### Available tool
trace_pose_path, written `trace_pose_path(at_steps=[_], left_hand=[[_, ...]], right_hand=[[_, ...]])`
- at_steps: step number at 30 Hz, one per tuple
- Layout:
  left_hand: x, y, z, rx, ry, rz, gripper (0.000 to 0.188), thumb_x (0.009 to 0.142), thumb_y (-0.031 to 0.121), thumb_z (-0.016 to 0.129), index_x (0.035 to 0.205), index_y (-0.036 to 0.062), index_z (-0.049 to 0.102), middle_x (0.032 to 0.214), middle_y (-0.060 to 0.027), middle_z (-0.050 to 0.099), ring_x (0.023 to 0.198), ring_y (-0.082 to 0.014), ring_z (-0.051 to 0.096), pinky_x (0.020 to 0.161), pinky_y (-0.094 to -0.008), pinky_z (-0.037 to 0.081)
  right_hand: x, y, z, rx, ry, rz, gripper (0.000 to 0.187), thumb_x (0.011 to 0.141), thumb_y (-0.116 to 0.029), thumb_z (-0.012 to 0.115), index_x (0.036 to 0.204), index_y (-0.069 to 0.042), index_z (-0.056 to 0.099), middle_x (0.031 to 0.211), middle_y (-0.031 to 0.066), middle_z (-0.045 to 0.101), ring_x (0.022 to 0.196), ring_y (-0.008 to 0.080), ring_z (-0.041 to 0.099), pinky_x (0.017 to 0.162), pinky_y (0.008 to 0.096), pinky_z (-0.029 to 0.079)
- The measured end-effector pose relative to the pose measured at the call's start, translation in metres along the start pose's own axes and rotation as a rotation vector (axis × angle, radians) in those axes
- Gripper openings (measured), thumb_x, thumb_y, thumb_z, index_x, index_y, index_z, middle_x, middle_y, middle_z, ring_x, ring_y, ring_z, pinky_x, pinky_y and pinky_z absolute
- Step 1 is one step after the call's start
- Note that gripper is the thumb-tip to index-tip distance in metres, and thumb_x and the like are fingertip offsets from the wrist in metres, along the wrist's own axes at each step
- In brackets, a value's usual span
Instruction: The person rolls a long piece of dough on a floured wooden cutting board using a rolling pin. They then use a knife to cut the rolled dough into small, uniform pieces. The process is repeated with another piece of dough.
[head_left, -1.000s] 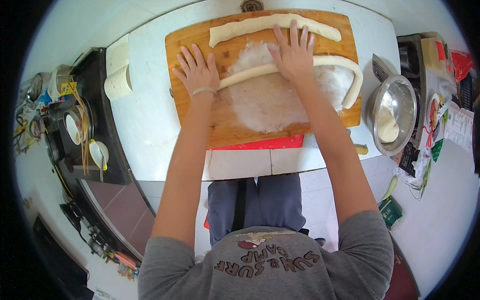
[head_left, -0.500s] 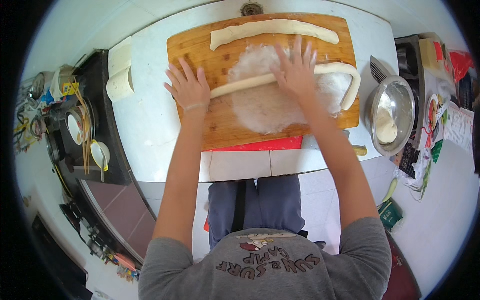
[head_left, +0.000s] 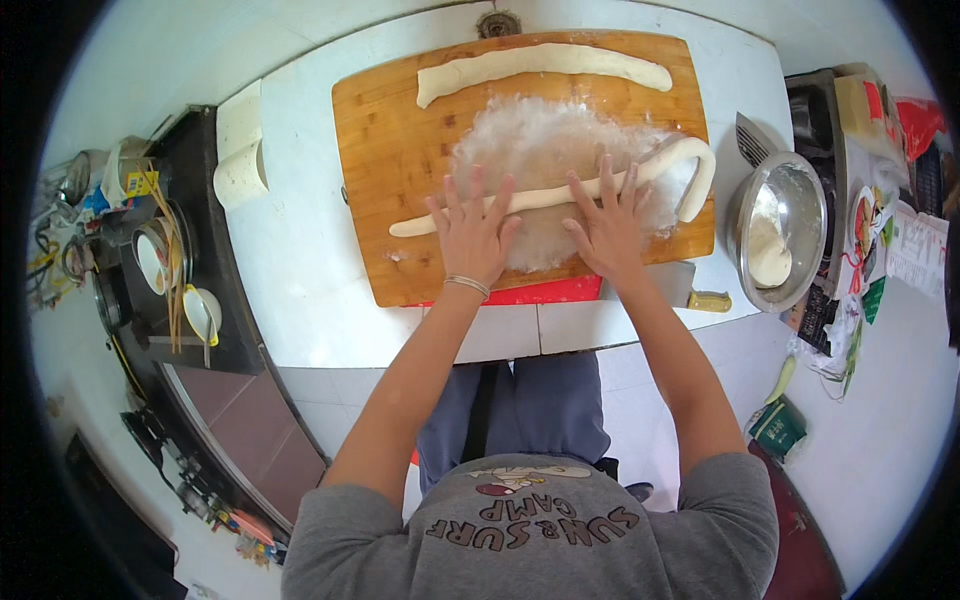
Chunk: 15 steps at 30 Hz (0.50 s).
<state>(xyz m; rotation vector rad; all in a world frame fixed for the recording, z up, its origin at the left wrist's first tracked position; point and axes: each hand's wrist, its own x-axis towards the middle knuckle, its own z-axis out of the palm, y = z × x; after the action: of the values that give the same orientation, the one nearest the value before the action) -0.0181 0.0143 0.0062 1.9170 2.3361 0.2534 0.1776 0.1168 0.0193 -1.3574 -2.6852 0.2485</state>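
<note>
Both palms press on a long rope of dough (head_left: 541, 199) lying across a wooden board (head_left: 390, 150). My left hand (head_left: 474, 232) is flat with its fingers spread, toward the rope's left end. Over the rope's middle lies my right hand (head_left: 609, 222), also flat and spread. Past it the rope bends in a hook at the right and curls back toward me. White flour (head_left: 540, 130) dusts the board around the rope. A thicker strip of dough (head_left: 545, 64) rests along the board's far edge, apart from both hands.
A knife with a wide blade (head_left: 670, 282) and yellowish handle lies at the board's near right edge. On the right stands a steel bowl (head_left: 800, 210) with dough inside, beside a slotted metal tool (head_left: 753, 140). A red sheet (head_left: 555, 291) shows under the board. Chopsticks (head_left: 172, 260) and bowls are far left.
Both hands have come nearer to me, rolling the rope along. My left hand has also shifted right, closer to the right hand, and the rope's left end now shows.
</note>
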Motion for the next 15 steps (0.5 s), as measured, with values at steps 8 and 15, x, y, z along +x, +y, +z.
trace_pose_path(at_steps=[8,15], left_hand=[[0.109,-0.048,0.011,0.182,0.322,-0.378,0.057,0.1,0.046,0.035,0.153,0.0273,0.028,0.161,-0.0157,0.019,0.145,-0.0475,0.013,0.107,-0.0749,0.001],[-0.032,-0.03,-0.006,0.057,-0.1,0.021,0.047,0.1,0.042,0.039,0.147,0.0343,0.04,0.16,-0.0084,0.024,0.144,-0.0476,0.016,0.106,-0.0772,0.003]], right_hand=[[0.11,0.028,0.023,-0.02,0.301,0.063,0.056,0.093,-0.055,0.046,0.145,-0.033,0.044,0.158,0.0173,0.025,0.144,0.0512,0.014,0.109,0.0729,0.011],[-0.012,0.01,0.001,-0.021,0.012,0.08,0.057,0.093,-0.055,0.046,0.146,-0.033,0.044,0.158,0.0175,0.025,0.141,0.0537,0.017,0.109,0.0733,0.011]])
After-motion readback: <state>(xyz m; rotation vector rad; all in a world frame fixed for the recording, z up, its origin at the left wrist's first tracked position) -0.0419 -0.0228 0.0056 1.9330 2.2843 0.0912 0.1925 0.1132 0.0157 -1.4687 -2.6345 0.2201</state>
